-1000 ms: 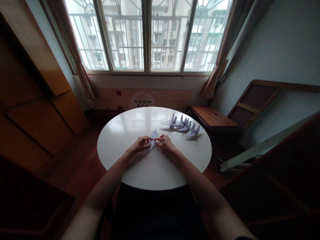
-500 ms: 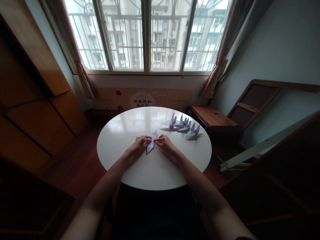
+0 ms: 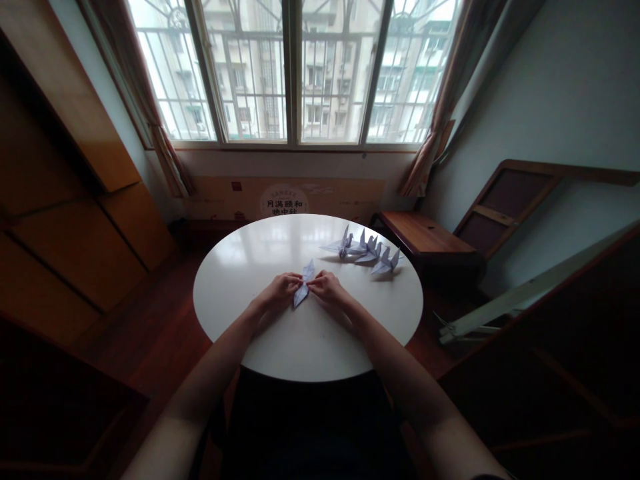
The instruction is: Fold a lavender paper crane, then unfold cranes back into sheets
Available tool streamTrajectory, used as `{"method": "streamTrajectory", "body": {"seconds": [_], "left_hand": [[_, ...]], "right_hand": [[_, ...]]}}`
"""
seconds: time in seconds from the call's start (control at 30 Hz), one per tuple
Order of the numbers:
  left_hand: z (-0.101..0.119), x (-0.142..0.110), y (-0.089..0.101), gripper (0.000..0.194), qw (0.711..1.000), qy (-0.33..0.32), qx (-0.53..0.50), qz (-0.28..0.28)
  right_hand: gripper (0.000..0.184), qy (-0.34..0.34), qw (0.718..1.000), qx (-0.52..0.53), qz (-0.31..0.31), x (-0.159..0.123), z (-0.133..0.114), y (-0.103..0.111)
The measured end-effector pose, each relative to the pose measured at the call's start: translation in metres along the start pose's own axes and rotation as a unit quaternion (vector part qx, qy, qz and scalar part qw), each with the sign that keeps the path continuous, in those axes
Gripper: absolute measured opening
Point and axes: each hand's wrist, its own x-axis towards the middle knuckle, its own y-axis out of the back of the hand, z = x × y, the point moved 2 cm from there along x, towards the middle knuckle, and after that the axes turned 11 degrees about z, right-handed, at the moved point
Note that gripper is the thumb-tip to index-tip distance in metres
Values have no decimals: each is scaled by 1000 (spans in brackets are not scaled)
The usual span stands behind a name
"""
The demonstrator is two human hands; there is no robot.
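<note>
The scene is lit from the window (image 3: 293, 73) at the top of the frame, where the buildings (image 3: 345, 80) outside are washed out and hazy. Pale glare is reflected across the far part of the desk (image 3: 310, 347), and soft shadows are cast beside the left hand (image 3: 289, 284) and the right hand (image 3: 326, 285). The lower corners are sunk in near-black. The cabinets (image 3: 55, 247) at the left are stretched by wide-angle distortion, and fine creases in the folded paper (image 3: 301, 295) are blurred.

I find folded paper (image 3: 301, 297) between the left hand (image 3: 285, 287) and right hand (image 3: 328, 287) over the table (image 3: 310, 347), paper cranes (image 3: 370, 252) on its far right, cabinet (image 3: 65, 247) to the left, bench (image 3: 425, 233) right, window (image 3: 260, 87) behind.
</note>
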Motion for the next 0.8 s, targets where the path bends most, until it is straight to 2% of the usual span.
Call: {"method": "streamTrajectory", "body": {"seconds": [0.07, 0.2, 0.33, 0.53, 0.8], "left_hand": [[2, 1, 0, 26, 1000, -5, -20, 5], [5, 0, 2, 30, 1000, -27, 6, 15], [-1, -1, 1, 31, 999, -42, 27, 5], [-12, 0, -1, 30, 997, -18, 74, -6], [-6, 1, 2, 30, 995, -12, 98, -14]], "right_hand": [[23, 10, 1000, 6, -4, -1, -3, -1], [22, 39, 999, 11, -10, -3, -6, -5], [25, 44, 999, 12, -24, -2, -9, -6], [30, -2, 998, -51, -25, -3, -8, 6], [36, -74, 993, -91, -16, -6, -7, 14]]}}
